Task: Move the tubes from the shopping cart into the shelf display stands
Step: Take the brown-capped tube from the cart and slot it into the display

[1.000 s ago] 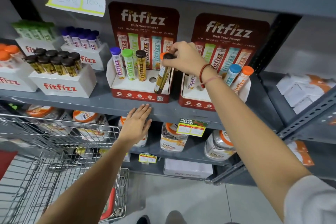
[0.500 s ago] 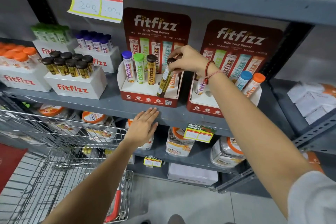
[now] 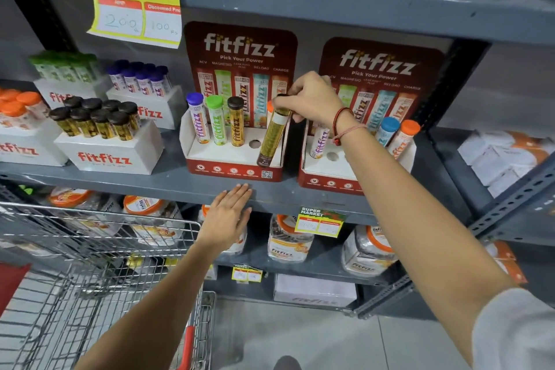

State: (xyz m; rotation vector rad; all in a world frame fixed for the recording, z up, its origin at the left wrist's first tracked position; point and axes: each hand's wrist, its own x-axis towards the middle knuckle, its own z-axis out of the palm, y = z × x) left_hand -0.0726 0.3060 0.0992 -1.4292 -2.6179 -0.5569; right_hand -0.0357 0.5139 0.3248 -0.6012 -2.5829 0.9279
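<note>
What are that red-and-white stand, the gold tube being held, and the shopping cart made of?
Stand: looks like printed cardboard, matte, with folded edges and punched round holes. Gold tube, held by the right hand: probably plastic or thin metal under a glossy label; it glints, with a dark cap. Cart: bare metal wire, shiny grey grid, with a red, seemingly plastic part.

Grey metal shelf (image 3: 168, 182) carries, L to R: white cardboard fitfizz boxes (image 3: 108, 155) w/ dark-capped tubes, more white boxes behind, then two red-and-white cardboard display stands (image 3: 232, 170) (image 3: 329, 182) side by side. Left hand (image 3: 228, 216) lies flat on shelf's front edge, just below left stand.
</note>
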